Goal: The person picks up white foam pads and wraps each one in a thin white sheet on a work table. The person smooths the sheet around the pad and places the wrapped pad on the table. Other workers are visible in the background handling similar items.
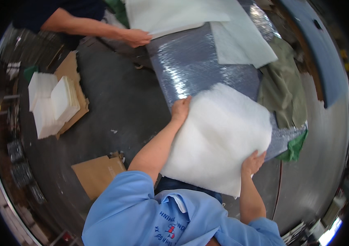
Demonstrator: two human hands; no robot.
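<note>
A white sheet of fluffy padding [219, 135] spreads in front of me, over the near end of a table covered in shiny plastic film [186, 65]. My left hand [180, 110] is closed on its left edge, the fingertips pressed together there. At its lower right edge, my right hand [253, 163] grips the sheet, the fingers showing along the side and the thumb partly hidden. The near corner of the sheet hangs past the table toward my body.
Across the table, a co-worker's hand [138, 37] holds another white sheet [174, 16]. Olive cloth [283, 82] and green cloth [295, 146] hang along the right side. White stacked blocks [49, 102] and a flat cardboard piece [98, 172] lie on the floor to the left.
</note>
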